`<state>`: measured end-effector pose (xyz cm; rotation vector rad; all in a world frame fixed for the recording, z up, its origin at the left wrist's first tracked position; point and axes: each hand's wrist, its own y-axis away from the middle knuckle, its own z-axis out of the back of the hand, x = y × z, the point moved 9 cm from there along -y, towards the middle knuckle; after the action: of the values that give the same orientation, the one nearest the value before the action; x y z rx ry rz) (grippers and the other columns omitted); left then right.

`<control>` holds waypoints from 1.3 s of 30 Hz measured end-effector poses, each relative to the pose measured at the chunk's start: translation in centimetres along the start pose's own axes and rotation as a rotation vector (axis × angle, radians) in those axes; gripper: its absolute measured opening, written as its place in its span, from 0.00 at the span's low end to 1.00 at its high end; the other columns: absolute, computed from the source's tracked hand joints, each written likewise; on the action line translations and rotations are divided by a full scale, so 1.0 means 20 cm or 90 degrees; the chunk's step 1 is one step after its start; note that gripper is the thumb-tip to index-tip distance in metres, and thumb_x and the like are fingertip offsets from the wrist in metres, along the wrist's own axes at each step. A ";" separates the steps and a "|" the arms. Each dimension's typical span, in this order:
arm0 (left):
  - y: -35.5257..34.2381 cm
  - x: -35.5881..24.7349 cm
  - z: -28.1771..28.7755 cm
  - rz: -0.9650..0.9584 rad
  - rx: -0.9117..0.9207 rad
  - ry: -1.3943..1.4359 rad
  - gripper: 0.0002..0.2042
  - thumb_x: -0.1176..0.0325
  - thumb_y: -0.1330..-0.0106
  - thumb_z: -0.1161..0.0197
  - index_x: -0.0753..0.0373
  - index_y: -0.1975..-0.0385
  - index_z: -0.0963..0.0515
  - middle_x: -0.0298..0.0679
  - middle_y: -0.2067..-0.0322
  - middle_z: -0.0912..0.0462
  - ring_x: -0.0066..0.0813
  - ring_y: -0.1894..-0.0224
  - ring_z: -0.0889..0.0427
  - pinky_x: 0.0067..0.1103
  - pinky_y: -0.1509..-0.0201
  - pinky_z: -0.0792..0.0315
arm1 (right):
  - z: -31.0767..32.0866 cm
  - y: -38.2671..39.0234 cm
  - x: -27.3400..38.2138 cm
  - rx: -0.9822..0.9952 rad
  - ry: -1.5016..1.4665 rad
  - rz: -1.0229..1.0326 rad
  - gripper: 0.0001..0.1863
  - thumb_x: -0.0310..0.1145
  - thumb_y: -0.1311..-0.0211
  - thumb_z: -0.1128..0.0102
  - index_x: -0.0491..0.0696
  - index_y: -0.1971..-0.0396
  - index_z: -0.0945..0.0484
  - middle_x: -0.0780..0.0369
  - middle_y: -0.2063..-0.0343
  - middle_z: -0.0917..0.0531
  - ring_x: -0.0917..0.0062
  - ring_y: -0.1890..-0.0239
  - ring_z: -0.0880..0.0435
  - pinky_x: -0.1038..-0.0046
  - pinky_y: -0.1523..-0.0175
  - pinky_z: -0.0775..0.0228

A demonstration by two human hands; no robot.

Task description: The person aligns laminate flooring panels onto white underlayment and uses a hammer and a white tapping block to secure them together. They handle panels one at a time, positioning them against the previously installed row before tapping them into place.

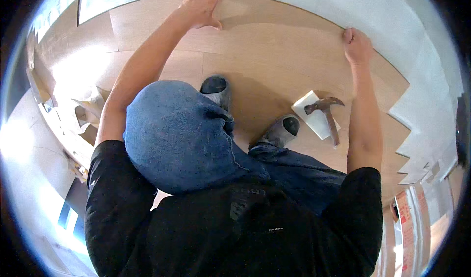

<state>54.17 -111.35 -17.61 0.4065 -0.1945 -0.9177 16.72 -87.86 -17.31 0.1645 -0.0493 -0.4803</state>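
My left hand (200, 8) lies on the far edge of the light wood floor plank (274, 24), thumb out to the side and fingertips reaching over that edge. Farther right along the same edge, my right hand (359, 47) is closed in a fist, with nothing sticking out of it. Its curled fingers are partly hidden. A claw hammer (327, 111) with a dark head rests across a pale rectangular block (310, 106) on the floor, between my shoe and my right forearm.
White underlay (353, 7) spreads beyond the planks. Their ends form a stepped edge (403, 129) at the right. My grey shoes (277, 132) stand on the laid floor. Torn wrapping scraps (91, 105) lie at the left; a package with red print (407, 218) is at the lower right.
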 end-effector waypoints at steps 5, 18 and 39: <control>-0.09 0.02 -0.15 -0.029 0.115 0.038 0.58 0.46 0.58 0.15 0.58 0.26 0.43 0.50 0.29 0.36 0.53 0.25 0.41 0.50 0.19 0.49 | -0.12 0.01 0.01 0.108 -0.032 -0.036 0.23 0.48 0.24 0.50 0.48 0.42 0.20 0.54 0.45 0.16 0.57 0.41 0.20 0.52 0.32 0.34; -0.04 0.19 -0.19 0.036 0.145 0.059 0.47 0.43 0.44 0.24 0.61 0.30 0.37 0.47 0.29 0.34 0.48 0.26 0.37 0.50 0.22 0.44 | -0.36 1.47 -0.01 0.407 -0.135 -0.080 0.27 0.37 0.42 0.34 0.42 0.44 0.25 0.47 0.47 0.20 0.49 0.45 0.20 0.53 0.41 0.27; 0.33 -0.50 -0.44 -0.138 0.047 0.840 0.19 0.57 0.28 0.40 0.64 0.45 0.23 0.49 0.54 0.15 0.46 0.51 0.15 0.36 0.46 0.22 | -0.34 1.42 0.15 0.141 -0.061 0.183 0.12 0.34 0.48 0.28 0.45 0.66 0.17 0.42 0.26 0.43 0.38 0.27 0.42 0.36 0.27 0.48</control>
<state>55.98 -97.53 -22.72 1.0298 1.0392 -0.6932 32.91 -63.51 -19.13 0.3465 -0.2169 -0.1947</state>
